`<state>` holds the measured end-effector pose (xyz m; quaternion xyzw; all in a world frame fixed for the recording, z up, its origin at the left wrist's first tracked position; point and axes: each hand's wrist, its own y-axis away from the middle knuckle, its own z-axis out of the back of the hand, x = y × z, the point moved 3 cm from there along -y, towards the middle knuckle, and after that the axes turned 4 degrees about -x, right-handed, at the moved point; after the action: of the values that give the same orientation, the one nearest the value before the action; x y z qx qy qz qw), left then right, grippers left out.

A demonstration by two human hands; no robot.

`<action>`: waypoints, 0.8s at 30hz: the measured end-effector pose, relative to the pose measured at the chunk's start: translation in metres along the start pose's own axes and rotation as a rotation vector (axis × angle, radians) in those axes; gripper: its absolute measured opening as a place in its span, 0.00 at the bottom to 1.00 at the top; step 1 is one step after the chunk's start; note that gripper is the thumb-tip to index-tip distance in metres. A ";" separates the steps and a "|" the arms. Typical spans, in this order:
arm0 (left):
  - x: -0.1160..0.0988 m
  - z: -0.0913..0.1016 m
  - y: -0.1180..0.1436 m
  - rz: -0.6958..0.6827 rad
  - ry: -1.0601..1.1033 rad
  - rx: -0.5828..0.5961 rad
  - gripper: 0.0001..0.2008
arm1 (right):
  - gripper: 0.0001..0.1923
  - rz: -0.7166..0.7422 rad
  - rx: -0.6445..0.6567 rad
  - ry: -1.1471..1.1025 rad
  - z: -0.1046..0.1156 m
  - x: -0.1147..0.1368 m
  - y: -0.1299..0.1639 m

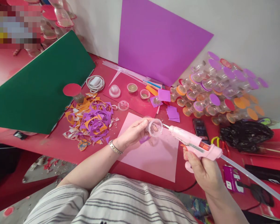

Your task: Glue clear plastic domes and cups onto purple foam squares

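Observation:
My left hand [138, 130] pinches a small clear plastic cup [155, 128], tilted with its round rim toward me. A pink glue gun [191, 138] is in my right hand [204, 171], its fingers wrapped round the handle. The gun's metal nozzle points left and reaches the cup's rim; whether it touches cannot be made out. From the back of the gun a long translucent glue stick [254, 177] sticks out. Under both hands lies a pink sheet [154, 166]. A bit of purple shows just below the cup, partly hidden by my left fingers.
Scraps of purple and orange foam [95, 119] heap at the left, near a green board [44, 84]. Stacked clear-cup pieces [207, 84] stand at the right. Behind lie small cups [132, 88], purple squares [173, 113] and a white cable [95, 83]. Scissors [216, 141] and a black bag [246, 133] sit right.

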<state>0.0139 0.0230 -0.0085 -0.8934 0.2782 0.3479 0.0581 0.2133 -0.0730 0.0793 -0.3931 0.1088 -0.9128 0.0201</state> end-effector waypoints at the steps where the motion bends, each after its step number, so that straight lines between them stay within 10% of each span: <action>1: 0.000 0.000 0.000 0.001 -0.004 -0.001 0.26 | 0.19 -0.001 -0.002 0.002 0.000 0.000 0.000; 24: 0.002 0.001 0.001 0.036 0.034 0.023 0.24 | 0.15 0.053 -0.017 -0.013 -0.001 0.000 0.000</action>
<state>0.0143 0.0219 -0.0106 -0.8935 0.2990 0.3301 0.0575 0.2126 -0.0724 0.0792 -0.3962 0.1269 -0.9084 0.0414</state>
